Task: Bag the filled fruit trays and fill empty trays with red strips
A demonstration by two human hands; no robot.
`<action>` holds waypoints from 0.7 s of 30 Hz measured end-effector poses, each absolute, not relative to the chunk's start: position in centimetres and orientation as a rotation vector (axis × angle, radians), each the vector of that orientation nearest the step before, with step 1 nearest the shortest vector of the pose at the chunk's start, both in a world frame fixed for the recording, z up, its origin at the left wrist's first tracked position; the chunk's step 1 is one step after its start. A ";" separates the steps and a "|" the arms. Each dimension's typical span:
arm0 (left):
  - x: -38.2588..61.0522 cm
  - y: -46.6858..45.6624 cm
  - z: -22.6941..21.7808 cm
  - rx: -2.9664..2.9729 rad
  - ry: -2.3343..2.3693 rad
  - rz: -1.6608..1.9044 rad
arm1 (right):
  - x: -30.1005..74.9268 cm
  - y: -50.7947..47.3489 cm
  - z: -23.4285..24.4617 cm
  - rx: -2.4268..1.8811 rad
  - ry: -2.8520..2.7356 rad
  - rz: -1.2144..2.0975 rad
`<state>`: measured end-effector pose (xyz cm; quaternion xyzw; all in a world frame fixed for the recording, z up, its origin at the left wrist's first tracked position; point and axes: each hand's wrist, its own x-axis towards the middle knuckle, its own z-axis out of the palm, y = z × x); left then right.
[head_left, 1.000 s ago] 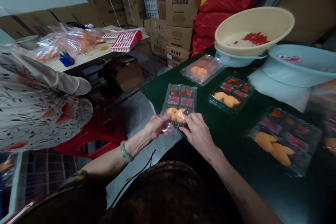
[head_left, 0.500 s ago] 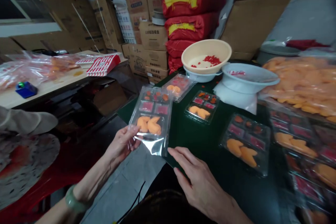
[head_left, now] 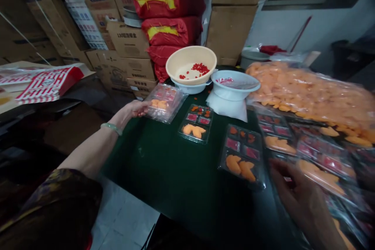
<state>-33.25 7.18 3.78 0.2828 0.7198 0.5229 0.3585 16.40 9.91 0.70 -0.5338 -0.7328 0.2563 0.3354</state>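
Near bowls [head_left: 191, 64], bagged tray [head_left: 164, 103] diagonal, left hand [head_left: 135, 108] touching

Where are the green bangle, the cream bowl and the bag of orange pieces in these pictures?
green bangle [head_left: 110, 128], head view, visible middle of the band
cream bowl [head_left: 187, 54], head view, inner wall
bag of orange pieces [head_left: 304, 90], head view, middle of the bag

Dim indoor light; table [head_left: 175, 187] in shadow; right hand [head_left: 301, 203] motion-blurred; frame edges warped.

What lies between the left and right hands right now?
Head view: between the left hand and right hand lie a plastic tray and another tray on the dark green table.
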 end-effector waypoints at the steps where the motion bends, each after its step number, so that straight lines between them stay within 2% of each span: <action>1: -33.2 7.2 4.2 0.785 1.958 1.319 | 16.0 10.1 1.0 -1.387 -1.887 0.713; 5: -28.8 7.6 4.8 1.269 2.298 1.183 | 10.9 11.6 2.4 -1.266 -1.641 1.166; 9: -20.9 10.6 1.7 1.859 2.174 0.867 | 3.3 15.0 2.6 -1.461 -1.288 1.595; 14: -16.9 13.7 -2.7 2.089 2.075 0.517 | -2.9 18.4 1.1 -1.668 -1.197 1.779; 21: -18.6 12.9 -3.2 2.134 2.056 0.561 | -5.3 18.8 -0.3 -1.622 -1.156 1.866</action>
